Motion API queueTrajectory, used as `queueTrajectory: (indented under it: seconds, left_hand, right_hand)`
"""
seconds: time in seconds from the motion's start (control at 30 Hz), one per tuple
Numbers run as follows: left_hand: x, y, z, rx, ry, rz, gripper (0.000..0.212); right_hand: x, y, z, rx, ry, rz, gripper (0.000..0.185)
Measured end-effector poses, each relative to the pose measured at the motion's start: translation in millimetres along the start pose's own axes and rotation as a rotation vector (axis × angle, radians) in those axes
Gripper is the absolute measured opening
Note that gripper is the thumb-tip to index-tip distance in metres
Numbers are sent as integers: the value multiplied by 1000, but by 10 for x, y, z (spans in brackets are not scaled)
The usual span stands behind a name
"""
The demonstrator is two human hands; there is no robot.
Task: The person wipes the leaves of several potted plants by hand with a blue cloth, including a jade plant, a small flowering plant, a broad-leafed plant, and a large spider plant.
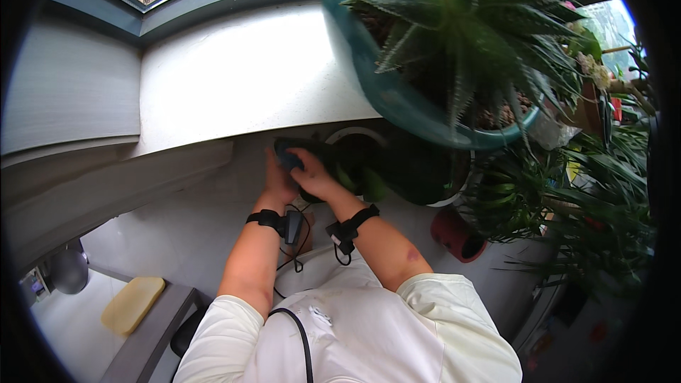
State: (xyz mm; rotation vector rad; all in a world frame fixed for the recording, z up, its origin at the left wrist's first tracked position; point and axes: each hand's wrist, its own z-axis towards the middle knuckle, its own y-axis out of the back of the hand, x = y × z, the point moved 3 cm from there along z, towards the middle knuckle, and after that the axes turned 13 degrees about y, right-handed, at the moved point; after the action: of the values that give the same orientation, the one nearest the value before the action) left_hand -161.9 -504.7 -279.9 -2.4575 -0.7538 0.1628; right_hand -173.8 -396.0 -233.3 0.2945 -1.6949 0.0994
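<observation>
Below the edge of the windowsill, my right hand (316, 175) presses a blue cloth (288, 158) with its thumb and fingers. The cloth lies at the end of a broad dark green leaf (322, 155). Close on the left, my left hand (279, 180) reaches up beside the cloth and the leaf end. Its fingers are partly hidden, and I cannot tell how firmly they grip. The leaf runs rightwards towards a plant in a white-rimmed pot (357, 131), deep in shadow. Further lighter green leaves (372, 183) hang just right of my right wrist.
A teal pot (391, 109) with a spiky aloe-like succulent (457, 16) overhangs the white windowsill (239, 74). A red pot (458, 235) lies tipped on the floor, near long-leaved plants (574, 197). Black cables (298, 263) hang by my wrists. A yellow pad (133, 306) rests at lower left.
</observation>
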Motion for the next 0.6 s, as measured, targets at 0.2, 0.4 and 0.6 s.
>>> queueTrajectory:
  seconds: [0.2,0.4,0.6]
  left_hand:
    - [0,182,-203,-188,-99,-229,77]
    - [29,279,-559,-258,58,268,60]
    - [557,-200,-926,-235,396,931,46]
  right_hand:
    - [633,17,-601,169,44,393,51]
    - [1488,724,-1214,172,-14,394,48]
    - [1872,1676,-1601,-295,23,53,48]
